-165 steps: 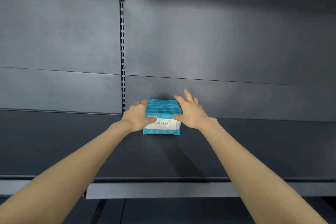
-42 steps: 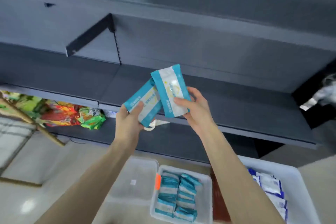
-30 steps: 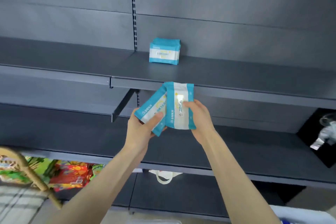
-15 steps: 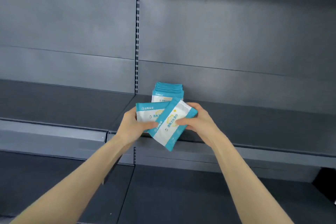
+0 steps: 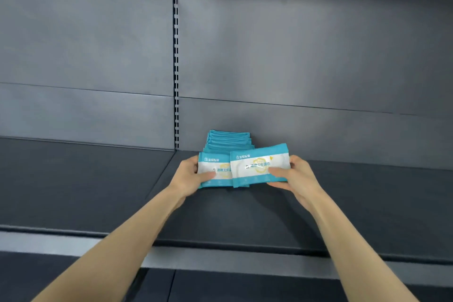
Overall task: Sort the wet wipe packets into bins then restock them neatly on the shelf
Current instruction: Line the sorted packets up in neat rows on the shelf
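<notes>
Two teal-and-white wet wipe packets are held side by side over the dark shelf (image 5: 343,203). My left hand (image 5: 190,175) grips the left packet (image 5: 218,170) by its left end, thumb across its front. The right packet (image 5: 259,164) overlaps the left one and is gripped at its right end by my right hand (image 5: 293,175). Directly behind them a row of teal packets (image 5: 229,141) stands upright against the back panel, its lower part hidden by the held packets.
A slotted upright post (image 5: 176,68) runs down the grey back panel just left of the row. The shelf's front lip (image 5: 220,256) crosses below my forearms. A lower shelf shows at the bottom edge.
Both hands have pushed the packets forward onto the shelf in front of the row. The right packet has turned from tilted to nearly level. The view moved closer.
</notes>
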Demonstrator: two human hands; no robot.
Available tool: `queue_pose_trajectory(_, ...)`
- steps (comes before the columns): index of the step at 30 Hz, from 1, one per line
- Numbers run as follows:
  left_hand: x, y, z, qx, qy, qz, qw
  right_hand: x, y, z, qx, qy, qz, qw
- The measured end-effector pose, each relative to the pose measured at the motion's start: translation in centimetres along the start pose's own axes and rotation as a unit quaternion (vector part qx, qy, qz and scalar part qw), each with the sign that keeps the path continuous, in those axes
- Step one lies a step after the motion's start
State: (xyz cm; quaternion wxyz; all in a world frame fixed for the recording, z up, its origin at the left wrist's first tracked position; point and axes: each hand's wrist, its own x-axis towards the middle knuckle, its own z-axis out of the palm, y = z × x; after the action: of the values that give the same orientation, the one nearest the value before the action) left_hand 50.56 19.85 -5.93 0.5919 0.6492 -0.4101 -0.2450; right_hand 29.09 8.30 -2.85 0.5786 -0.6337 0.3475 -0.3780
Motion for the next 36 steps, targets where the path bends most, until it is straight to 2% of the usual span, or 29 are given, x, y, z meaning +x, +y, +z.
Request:
queue_pose_trajectory(5,1.9,-0.5,1.1,0.164,0.069,0.063,0.982,1.5,0.5,0.3,-0.007,0.035,-0.007,0.999)
queue_pose_trajectory(10,2.7,-1.1,1.2,0.200,0.097,0.063,0.973,2.6,1.2,0.8,-0.027,0.052,-0.015,0.998)
queue_pose_trajectory(15,2.5,-1.0,1.2,0.201,0.118,0.060,0.971,3.1,1.5,1.7,-0.125,0.079,-0.026,0.989)
queue_pose_trajectory(17,2.3,-0.9,0.9,0.163,0.090,0.057,0.981,3.1,1.6,2.3,-0.165,0.077,-0.026,0.983)
queue_pose_trajectory(19,1.9,-0.5,0.3,0.140,0.004,0.028,0.990,3.4,1.9,3.0,-0.197,0.066,-0.019,0.978)
queue_pose_trajectory(22,1.5,-0.2,-0.4,0.165,-0.113,0.014,0.980,3.8,2.2,4.3,-0.282,0.054,-0.016,0.958)
queue_pose_trajectory(25,1.5,-0.4,-0.2,0.146,-0.106,0.040,0.983,3.3,2.0,6.0,-0.385,0.071,-0.021,0.920)
queue_pose_trajectory(28,1.4,-0.6,-0.1,0.172,-0.087,0.046,0.980,2.3,1.6,6.9,-0.409,0.103,-0.067,0.904)
queue_pose_trajectory(31,1.4,-0.7,-0.1,0.191,-0.081,0.055,0.977,2.5,1.6,6.8,-0.438,0.027,-0.128,0.890)
queue_pose_trajectory(34,1.6,-1.0,0.0,0.214,-0.070,0.055,0.973,3.3,1.5,6.6,-0.490,-0.064,-0.123,0.861)
queue_pose_trajectory(36,1.7,-1.2,0.1,0.230,-0.065,0.047,0.970,3.8,1.2,6.4,-0.520,-0.079,-0.120,0.842)
